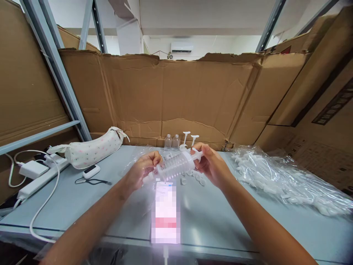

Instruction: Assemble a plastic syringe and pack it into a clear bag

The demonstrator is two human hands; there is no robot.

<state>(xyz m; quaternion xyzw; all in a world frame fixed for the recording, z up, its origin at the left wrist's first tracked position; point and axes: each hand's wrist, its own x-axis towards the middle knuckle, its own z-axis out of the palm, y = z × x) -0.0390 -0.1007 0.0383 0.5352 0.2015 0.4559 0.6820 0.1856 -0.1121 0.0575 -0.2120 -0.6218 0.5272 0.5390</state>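
Note:
Both hands hold a translucent, ribbed plastic cylinder point(176, 166), tilted above the table. It has a narrow white tip at its left end and a white plunger-like piece at its right end. My left hand point(143, 169) is closed around the tip end. At the other end, the fingers of my right hand point(211, 163) pinch the white piece. Just behind stand two small clear bottles point(171, 142) and two white T-shaped pieces point(190, 139). Small clear discs point(200, 178) lie beneath the cylinder, partly hidden by it.
A lit phone point(166, 213) lies in front with a cable attached. To the right is a clear plastic bag point(289, 180) of white parts. At left are a patterned pouch point(95, 149), a small white device point(91, 171) and a power strip point(44, 178). Cardboard point(176, 92) walls the back.

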